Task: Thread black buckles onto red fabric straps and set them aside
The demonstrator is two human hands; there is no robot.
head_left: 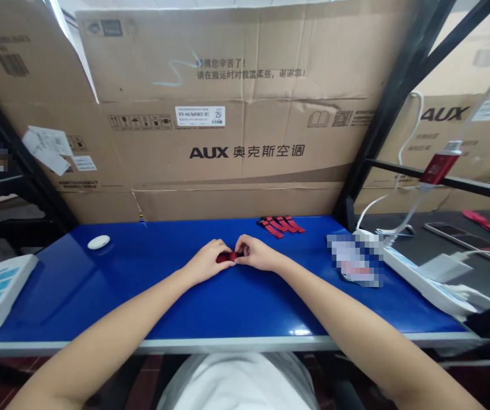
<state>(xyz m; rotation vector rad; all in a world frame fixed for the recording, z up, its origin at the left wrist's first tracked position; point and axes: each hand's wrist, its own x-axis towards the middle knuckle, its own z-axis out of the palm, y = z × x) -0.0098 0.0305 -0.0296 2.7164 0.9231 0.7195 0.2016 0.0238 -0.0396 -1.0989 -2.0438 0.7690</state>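
Note:
Both hands meet over the middle of the blue table (142,307), on a small red and black strap (230,257). My left hand (209,259) grips its left part between thumb and fingers. From the other side, my right hand (257,253) pinches its right end, with the fingertips of both hands almost touching. Much of the strap is hidden by the fingers. Beyond my right hand, several red and black straps (282,225) lie side by side near the back of the table.
A white oval object (98,242) lies at the back left. White power strips flank me, one at the left (3,285) and one at the right (424,276). A blurred-out packet (354,259) lies right. Cardboard (245,125) walls the back; a person (3,165) sits far left.

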